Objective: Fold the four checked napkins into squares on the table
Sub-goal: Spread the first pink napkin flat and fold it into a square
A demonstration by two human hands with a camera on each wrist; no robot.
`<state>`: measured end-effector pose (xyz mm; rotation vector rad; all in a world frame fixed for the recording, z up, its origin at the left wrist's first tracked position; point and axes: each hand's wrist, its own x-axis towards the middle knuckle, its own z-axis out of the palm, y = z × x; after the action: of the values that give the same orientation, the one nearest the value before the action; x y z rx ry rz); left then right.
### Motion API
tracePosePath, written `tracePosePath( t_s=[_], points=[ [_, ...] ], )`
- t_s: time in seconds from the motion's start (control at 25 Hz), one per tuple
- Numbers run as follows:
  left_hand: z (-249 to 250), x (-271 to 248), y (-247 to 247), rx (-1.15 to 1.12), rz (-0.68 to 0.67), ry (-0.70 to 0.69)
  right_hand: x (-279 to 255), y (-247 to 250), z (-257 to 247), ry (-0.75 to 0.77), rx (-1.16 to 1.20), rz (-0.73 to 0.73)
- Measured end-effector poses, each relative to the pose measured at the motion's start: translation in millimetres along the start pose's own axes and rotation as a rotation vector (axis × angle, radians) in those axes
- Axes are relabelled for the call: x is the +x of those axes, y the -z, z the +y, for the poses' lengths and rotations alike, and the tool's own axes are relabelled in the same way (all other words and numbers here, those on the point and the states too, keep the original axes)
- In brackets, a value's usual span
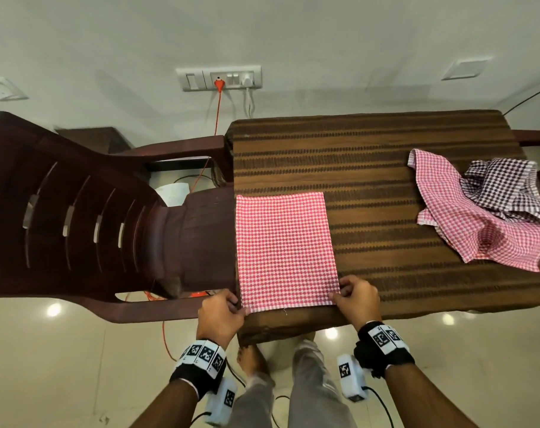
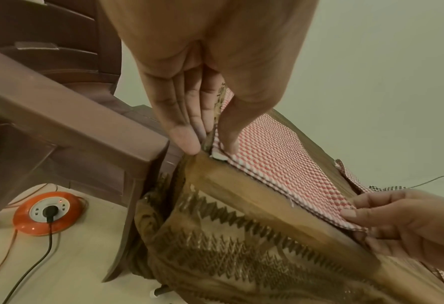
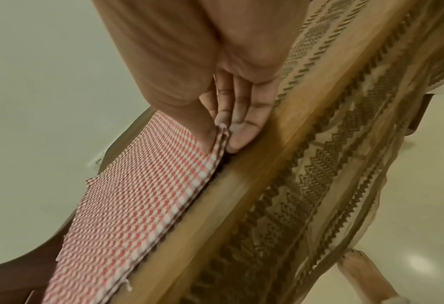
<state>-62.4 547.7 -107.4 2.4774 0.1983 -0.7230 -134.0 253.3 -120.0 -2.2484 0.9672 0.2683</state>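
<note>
Brown plastic chair [image 1: 77, 217] fills the left of the head view, pushed up against the worktop [image 1: 417, 273], which is covered in a brown striped cloth.

Left hand [image 1: 221, 316], lower centre of the frame, is pinching the near-left corner of the red checked napkin [image 1: 285, 251]. In the left wrist view the thumb sits on top and the fingers [image 2: 187, 135] go under the edge, so it is grasping the cloth, not just resting on it.

The napkin lies flat as a tall rectangle at the worktop's left end, its near edge close to the front lip. The layered edges in the right wrist view suggest it is already folded once.

Right hand [image 1: 356, 296], just right of that, is pinching the near-right corner the same way, thumb over, fingers under, closed on the cloth.

Far right of the frame: a crumpled pink checked napkin [image 1: 478, 230] with a dark purple checked napkin [image 1: 506, 186] lying partly over it, both unfolded, well apart from the hands. I can't spot a fourth napkin.

Step in hand, as I judge it: second fold of the first napkin. Next move calls for lifting both near corners together and carrying them to the far edge, then lining the corners up so the rectangle halves into a square and pressing the crease flat.
</note>
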Motion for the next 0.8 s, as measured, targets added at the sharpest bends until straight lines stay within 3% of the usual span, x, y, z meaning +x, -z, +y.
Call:
tracePosePath(
  t_s=[0.32, 0.36, 0.44, 0.6, 0.68, 0.8],
  points=[
    [10.0, -12.2, -1.7, 0.021, -0.003, 0.043, -6.6, 2.6, 7.1, 0.023, -0.026, 0.051],
    [13.1, -14.5, -1.2, 0.053, 0.043, -0.018, -7.0, 4.8, 6.1, 0.100, -0.057, 0.087],
    [24.9, -18.0, -7.6, 0.189, 0.155, -0.305, -4.2, 6.9, 2.7, 0.335, -0.124, 0.126],
    [85.8, -21.2, -56.6, 0.478, -0.038, -0.814, 17.8, 15.8, -3.9, 0.780, -0.563, -0.082],
    [108.3, -13.4, -81.2, 0.622, -0.103, -0.905, 38.0, 27.0, -2.2, 0.942, -0.765, -0.170],
    [105.8, -0.5, -101.8, 0.710, -0.155, -0.915, 69.7, 35.4, 8.3, 1.165, -0.967, -0.316]
  ],
)
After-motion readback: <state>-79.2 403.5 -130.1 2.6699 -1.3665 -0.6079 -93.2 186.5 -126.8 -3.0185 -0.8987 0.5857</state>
